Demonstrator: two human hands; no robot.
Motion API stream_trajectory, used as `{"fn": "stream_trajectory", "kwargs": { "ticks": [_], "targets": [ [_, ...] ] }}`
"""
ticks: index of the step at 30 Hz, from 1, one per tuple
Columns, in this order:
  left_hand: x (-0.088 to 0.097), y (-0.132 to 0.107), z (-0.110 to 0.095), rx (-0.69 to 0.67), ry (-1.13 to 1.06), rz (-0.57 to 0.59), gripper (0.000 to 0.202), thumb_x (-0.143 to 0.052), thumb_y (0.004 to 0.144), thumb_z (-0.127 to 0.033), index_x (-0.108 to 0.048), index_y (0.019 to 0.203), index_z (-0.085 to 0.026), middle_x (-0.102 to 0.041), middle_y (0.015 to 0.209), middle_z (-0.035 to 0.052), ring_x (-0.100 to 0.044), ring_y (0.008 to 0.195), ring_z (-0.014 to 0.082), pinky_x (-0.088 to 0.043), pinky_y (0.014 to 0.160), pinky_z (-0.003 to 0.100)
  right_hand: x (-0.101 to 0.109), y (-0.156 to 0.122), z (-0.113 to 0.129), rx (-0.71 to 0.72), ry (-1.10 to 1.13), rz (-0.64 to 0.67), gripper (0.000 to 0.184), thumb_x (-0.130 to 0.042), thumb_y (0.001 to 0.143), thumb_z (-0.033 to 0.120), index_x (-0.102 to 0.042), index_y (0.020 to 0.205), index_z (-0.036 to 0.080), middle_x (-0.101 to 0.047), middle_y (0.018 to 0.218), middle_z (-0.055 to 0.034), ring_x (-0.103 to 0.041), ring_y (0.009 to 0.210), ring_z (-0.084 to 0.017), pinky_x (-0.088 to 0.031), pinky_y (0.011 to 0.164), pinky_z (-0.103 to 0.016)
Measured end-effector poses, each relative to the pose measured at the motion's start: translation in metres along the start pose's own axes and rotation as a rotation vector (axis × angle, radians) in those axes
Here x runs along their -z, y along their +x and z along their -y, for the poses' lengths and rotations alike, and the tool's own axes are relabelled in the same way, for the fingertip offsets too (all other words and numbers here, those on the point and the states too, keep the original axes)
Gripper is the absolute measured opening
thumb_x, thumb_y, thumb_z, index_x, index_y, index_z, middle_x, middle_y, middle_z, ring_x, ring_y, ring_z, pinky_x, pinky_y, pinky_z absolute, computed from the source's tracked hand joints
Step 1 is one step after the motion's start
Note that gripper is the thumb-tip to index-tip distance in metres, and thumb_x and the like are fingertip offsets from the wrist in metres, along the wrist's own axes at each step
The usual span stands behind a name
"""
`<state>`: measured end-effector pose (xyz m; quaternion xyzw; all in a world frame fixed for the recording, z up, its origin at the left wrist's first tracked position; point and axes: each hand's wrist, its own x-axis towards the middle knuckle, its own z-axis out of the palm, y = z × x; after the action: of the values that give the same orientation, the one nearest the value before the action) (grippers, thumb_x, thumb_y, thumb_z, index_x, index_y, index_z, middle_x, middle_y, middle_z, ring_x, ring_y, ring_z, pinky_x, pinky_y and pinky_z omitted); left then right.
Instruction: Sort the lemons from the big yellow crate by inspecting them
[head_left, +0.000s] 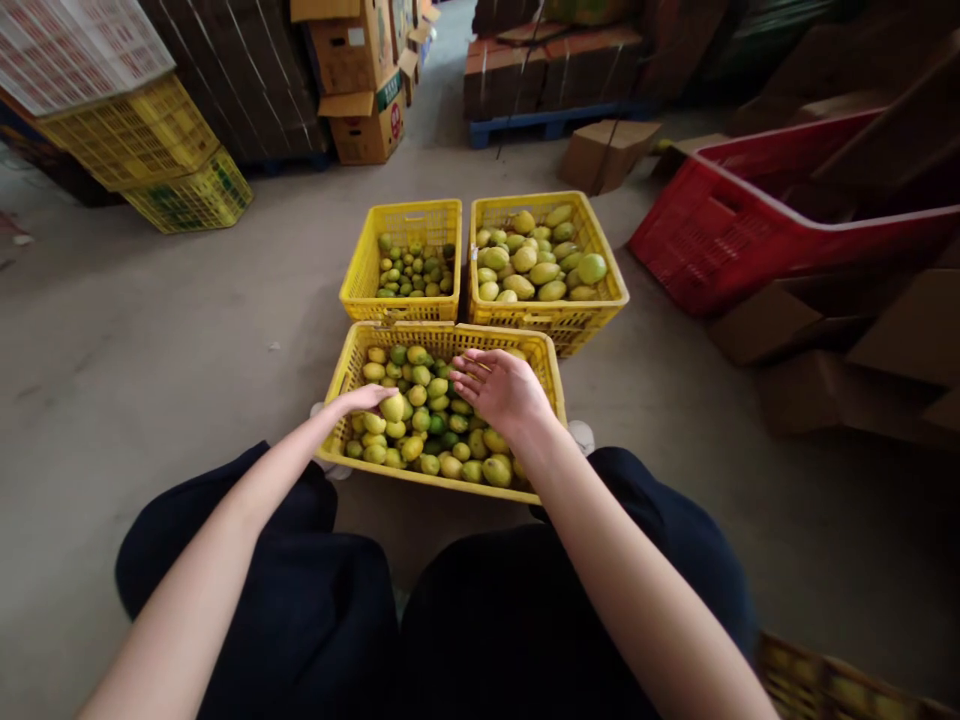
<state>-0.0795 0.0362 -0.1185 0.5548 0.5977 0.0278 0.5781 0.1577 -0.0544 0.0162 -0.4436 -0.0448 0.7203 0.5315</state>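
Note:
A yellow crate [352, 365] full of green and yellow lemons stands on the floor right in front of my knees. My left hand [369, 399] reaches into its left side, fingers curled onto a yellow lemon [391, 407]. My right hand [496, 388] hovers over the crate's middle right, palm down, fingers spread, holding nothing. Behind it stand two more yellow crates: the left crate [358, 285] holds small green lemons, the right crate [609, 285] holds larger yellow fruit.
A red crate [720, 240] lies tilted at the right among flattened cardboard [780, 320]. Stacked yellow crates [150, 150] and cardboard boxes [364, 100] line the back. A blue pallet [547, 125] carries boxes. Bare concrete floor lies left.

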Motion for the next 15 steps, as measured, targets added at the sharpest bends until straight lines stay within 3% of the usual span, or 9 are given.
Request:
{"fn": "stream_trajectory", "kwargs": {
  "ticks": [3, 5, 7, 9, 12, 15],
  "targets": [
    [-0.001, -0.032, -0.041, -0.065, -0.124, 0.020, 0.054, -0.043, 0.093, -0.059, -0.070, 0.099, -0.013, -0.073, 0.084, 0.0145, -0.068, 0.084, 0.0265, -0.053, 0.076, 0.038, 0.001, 0.009, -0.013, -0.006, -0.129, -0.076, 0.009, -0.054, 0.080, 0.023, -0.062, 0.077, 0.021, -0.068, 0.077, -0.0020, -0.060, 0.069, -0.016, -0.049, 0.068, -0.029],
    [0.005, -0.060, -0.077, -0.157, -0.235, 0.127, 0.063, -0.040, 0.092, -0.064, -0.070, 0.103, -0.010, -0.073, 0.084, 0.0160, -0.068, 0.079, 0.0259, -0.052, 0.076, 0.038, 0.000, 0.012, -0.020, -0.051, -0.166, -0.091, 0.013, -0.059, 0.082, 0.035, -0.063, 0.083, 0.024, -0.065, 0.075, -0.0011, -0.058, 0.067, -0.017, -0.050, 0.065, -0.032],
    [0.016, -0.086, -0.109, -0.242, -0.210, 0.215, 0.066, -0.043, 0.089, -0.067, -0.068, 0.113, -0.011, -0.074, 0.087, 0.0132, -0.069, 0.079, 0.0248, -0.052, 0.077, 0.036, -0.001, 0.010, -0.023, -0.110, -0.105, -0.010, 0.025, -0.060, 0.081, 0.047, -0.064, 0.089, 0.024, -0.065, 0.075, -0.0029, -0.060, 0.067, -0.020, -0.051, 0.061, -0.033],
    [0.029, -0.099, -0.125, -0.355, -0.142, 0.135, 0.062, -0.049, 0.088, -0.065, -0.066, 0.116, -0.013, -0.074, 0.091, 0.0106, -0.069, 0.080, 0.0224, -0.051, 0.079, 0.033, -0.002, 0.005, -0.021, -0.133, -0.015, 0.101, 0.029, -0.058, 0.082, 0.048, -0.064, 0.093, 0.021, -0.068, 0.076, -0.0058, -0.061, 0.067, -0.021, -0.051, 0.054, -0.031],
    [0.036, -0.090, -0.110, -0.418, -0.039, -0.088, 0.048, -0.053, 0.089, -0.055, -0.068, 0.107, -0.014, -0.073, 0.091, 0.0083, -0.068, 0.079, 0.0184, -0.049, 0.078, 0.029, 0.000, -0.004, -0.010, -0.068, 0.065, 0.114, 0.019, -0.056, 0.083, 0.033, -0.064, 0.091, 0.018, -0.068, 0.070, -0.0052, -0.061, 0.061, -0.018, -0.044, 0.042, -0.022],
    [0.014, -0.062, -0.061, -0.283, 0.245, -0.203, 0.033, -0.054, 0.089, -0.045, -0.069, 0.084, -0.016, -0.070, 0.078, 0.0063, -0.065, 0.073, 0.0197, -0.049, 0.075, 0.031, 0.007, -0.011, 0.001, -0.023, 0.137, 0.043, 0.012, -0.055, 0.080, 0.024, -0.063, 0.087, 0.019, -0.068, 0.068, -0.0048, -0.061, 0.059, -0.017, -0.042, 0.039, -0.020]
  ]
}}
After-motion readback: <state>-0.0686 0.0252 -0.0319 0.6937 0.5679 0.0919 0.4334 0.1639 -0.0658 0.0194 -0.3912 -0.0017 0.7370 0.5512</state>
